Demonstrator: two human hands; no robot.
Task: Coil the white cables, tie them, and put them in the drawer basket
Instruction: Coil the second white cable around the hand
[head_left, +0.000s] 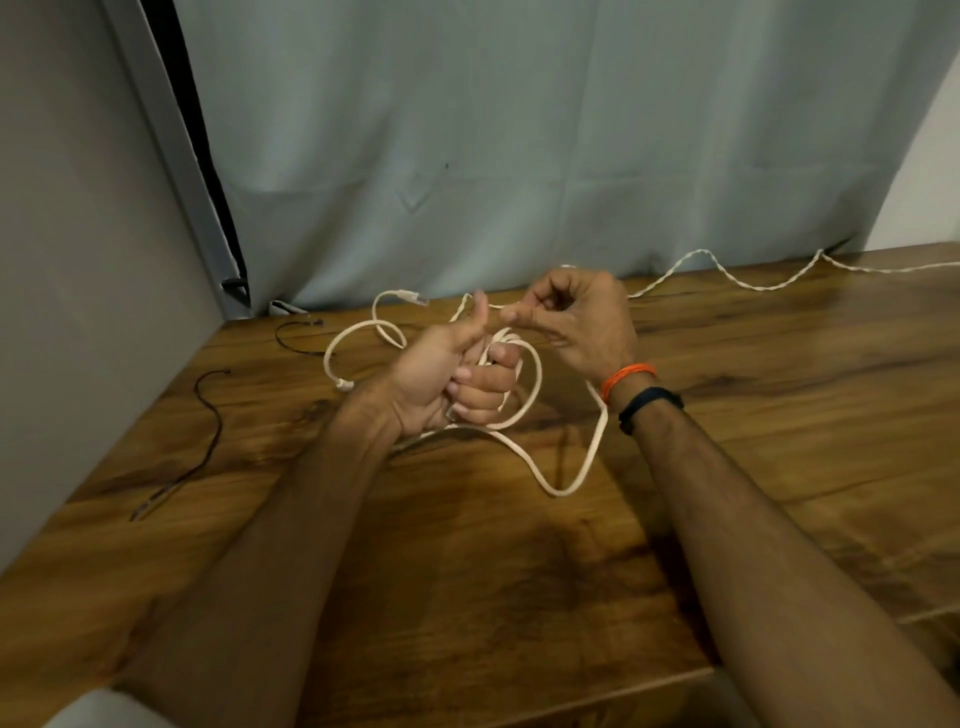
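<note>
Mid-frame, the left hand (447, 382) grips coiled loops of the white cable (566, 486); the right hand (576, 319) pinches its strand. Loose cable trails to the table's (779, 441) upper-right edge; bare wood spans the lower frame.

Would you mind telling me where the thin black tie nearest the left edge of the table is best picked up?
Pinch the black tie at its raised upper bend, coming from above with the left hand. It lies flat and slack on the wooden table, so the lower end probably offers little to catch.
</note>
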